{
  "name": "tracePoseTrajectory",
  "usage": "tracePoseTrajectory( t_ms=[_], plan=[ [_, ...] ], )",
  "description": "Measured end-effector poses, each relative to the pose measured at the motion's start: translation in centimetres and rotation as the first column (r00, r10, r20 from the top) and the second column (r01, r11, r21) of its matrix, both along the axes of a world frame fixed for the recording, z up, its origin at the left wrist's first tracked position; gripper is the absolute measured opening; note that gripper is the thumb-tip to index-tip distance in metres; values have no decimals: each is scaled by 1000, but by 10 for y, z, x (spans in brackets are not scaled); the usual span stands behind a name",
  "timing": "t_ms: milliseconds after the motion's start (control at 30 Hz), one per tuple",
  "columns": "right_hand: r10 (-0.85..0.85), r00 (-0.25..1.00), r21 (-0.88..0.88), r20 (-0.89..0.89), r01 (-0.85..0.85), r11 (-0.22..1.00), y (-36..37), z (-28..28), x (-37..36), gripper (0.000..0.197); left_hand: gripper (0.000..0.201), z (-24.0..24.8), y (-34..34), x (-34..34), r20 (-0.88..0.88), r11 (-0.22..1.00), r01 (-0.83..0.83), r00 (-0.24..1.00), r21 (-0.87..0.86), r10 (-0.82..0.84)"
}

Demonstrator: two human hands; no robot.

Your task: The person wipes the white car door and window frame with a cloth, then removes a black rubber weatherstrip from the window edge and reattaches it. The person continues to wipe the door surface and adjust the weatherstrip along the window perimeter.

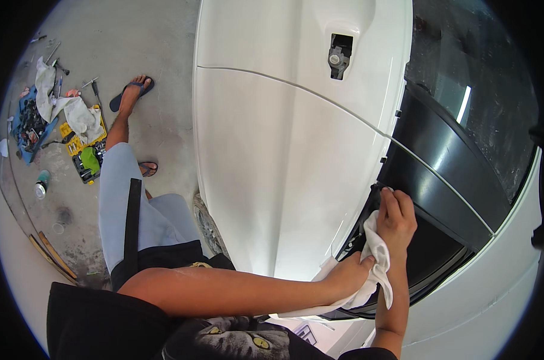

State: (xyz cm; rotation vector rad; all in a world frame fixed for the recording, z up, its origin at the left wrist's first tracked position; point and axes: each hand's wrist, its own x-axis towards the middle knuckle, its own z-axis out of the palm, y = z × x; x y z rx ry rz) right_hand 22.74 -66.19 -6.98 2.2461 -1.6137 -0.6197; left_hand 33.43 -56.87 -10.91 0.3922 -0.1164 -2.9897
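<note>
A white cloth is bunched in my left hand, whose fingers are closed round it, and it trails below the wrist. My right hand is just above and beyond it, with the fingertips pinched together at the dark window edge of the white car door. What those fingertips hold, if anything, is too small to make out. Part of the cloth lies against my right wrist. Glossy black pillar trim runs just past my right hand. A dark gap along the door's edge is partly hidden by my hands.
An opening in the white panel shows a handle mechanism. On the grey floor at left are a yellow tool case, rags, scattered tools, a can and wooden strips. Legs in light-blue shorts stand beside the car.
</note>
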Motion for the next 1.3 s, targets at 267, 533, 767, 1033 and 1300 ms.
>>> tracePoseTrajectory(
  t_ms=[267,533,767,1033,1300],
  plan=[
    [30,1000,37,0,-30,999,0,-8,-3,18,57,-5,-7,9,19,999,53,998,-12,-52],
    [-41,999,-115,21,43,992,16,25,-21,21,55,7,-5,-2,-33,996,82,996,-42,-83],
    [-53,998,-321,21,57,945,32,82,-46,34,58,36,5,-37,-51,981,38,998,-190,-49],
    [-124,964,-620,234,246,745,42,98,-58,27,50,67,10,-49,48,978,-34,998,-208,45],
    [22,906,-450,422,188,873,44,23,-25,13,43,16,28,-10,307,999,12,952,-48,4]
  ],
)
